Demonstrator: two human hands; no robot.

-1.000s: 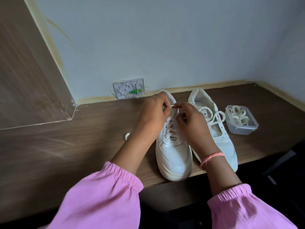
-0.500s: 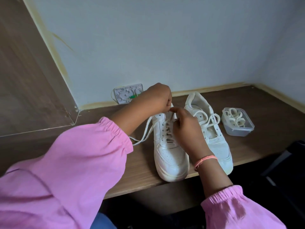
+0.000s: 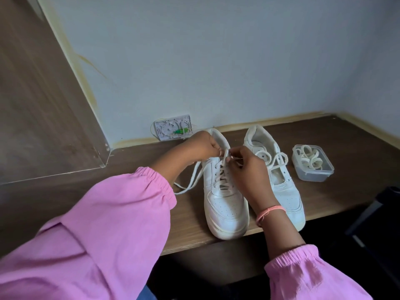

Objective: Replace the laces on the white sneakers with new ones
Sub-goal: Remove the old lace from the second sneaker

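Both hands met over the left sneaker (image 3: 225,202) on the desk (image 3: 346,148), the left hand (image 3: 201,147) and right hand (image 3: 249,164) each pinching its lace (image 3: 194,178) near the top eyelets, while the right sneaker (image 3: 281,180) sat just beside, a tub (image 3: 311,169) of laces nearby

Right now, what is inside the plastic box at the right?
The clear box, lid off, holds a loose tangle of cream-white laces. Whether anything lies under them cannot be seen.
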